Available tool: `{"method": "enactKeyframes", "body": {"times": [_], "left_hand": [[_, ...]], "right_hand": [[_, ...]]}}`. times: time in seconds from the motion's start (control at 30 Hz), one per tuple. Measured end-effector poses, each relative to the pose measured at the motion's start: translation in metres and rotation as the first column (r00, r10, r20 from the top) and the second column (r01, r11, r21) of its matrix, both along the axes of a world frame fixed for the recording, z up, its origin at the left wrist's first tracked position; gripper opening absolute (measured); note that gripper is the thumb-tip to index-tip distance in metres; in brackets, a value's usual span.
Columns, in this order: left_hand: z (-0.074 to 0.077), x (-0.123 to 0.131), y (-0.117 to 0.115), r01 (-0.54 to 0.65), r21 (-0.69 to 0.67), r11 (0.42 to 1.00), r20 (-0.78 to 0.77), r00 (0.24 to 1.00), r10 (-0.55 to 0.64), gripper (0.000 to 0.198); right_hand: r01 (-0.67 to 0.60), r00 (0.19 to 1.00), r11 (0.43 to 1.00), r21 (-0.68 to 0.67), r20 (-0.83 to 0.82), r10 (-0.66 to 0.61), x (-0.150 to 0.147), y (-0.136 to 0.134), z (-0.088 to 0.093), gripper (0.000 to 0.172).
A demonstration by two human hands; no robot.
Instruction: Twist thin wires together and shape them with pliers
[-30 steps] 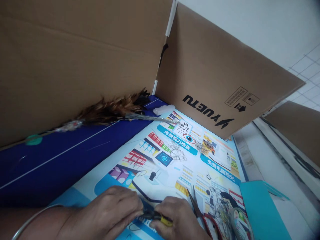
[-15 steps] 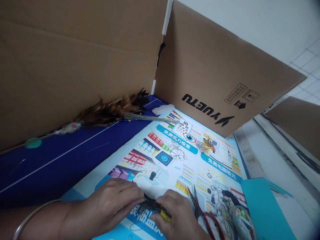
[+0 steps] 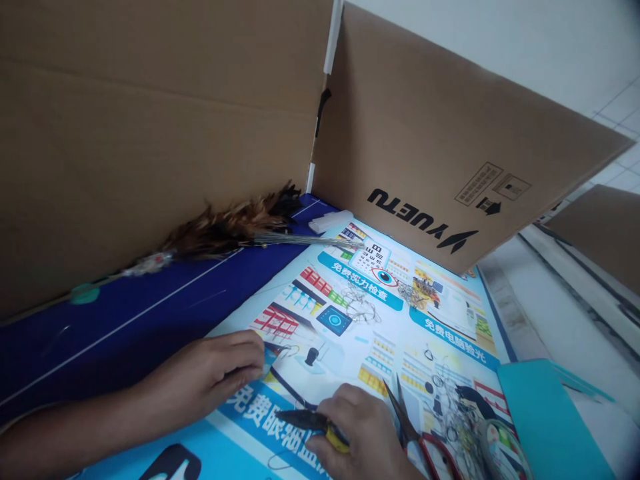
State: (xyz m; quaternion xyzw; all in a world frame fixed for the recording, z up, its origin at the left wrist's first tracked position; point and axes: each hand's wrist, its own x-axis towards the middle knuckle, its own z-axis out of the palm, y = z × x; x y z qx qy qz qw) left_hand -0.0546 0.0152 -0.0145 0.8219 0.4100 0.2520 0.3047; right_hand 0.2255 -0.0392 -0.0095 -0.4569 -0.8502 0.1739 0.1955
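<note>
My right hand (image 3: 357, 427) is closed on pliers (image 3: 313, 421) with dark jaws and yellow grips, pointing left over the printed sheet. To their upper left, my left hand (image 3: 227, 370) has its fingers pressed together near a thin wire loop (image 3: 287, 352); what it holds, if anything, is hidden. Scissors with red handles (image 3: 433, 450) lie just right of my right hand. Beside them is a tangle of wire pieces (image 3: 453, 413). More wire loops (image 3: 363, 303) rest farther back on the sheet.
Brown feathers (image 3: 225, 227) and a bundle of straight wires (image 3: 305, 239) lie at the back, against cardboard walls (image 3: 425, 133). A tape roll (image 3: 503, 450) and a turquoise box (image 3: 543, 413) stand at the right.
My left hand has moved left, away from the pliers' jaws. The pliers remain in my right hand, their jaws now in plain sight. The view has shifted slightly.
</note>
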Motion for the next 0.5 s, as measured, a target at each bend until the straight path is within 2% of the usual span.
{"method": "enactKeyframes", "body": {"times": [0.13,0.5], "left_hand": [[-0.002,-0.003,0.007,-0.004,-0.097,0.995,-0.031,1.0,0.001,0.023],[-0.024,-0.006,0.021,-0.064,-0.057,0.996,-0.061,0.996,0.06,0.024]], "right_hand": [[-0.023,1.0,0.999,0.036,-0.016,0.023,0.001,0.001,-0.002,0.022],[-0.016,1.0,0.999,-0.034,0.006,0.016,0.0,0.001,0.001,0.017]]}}
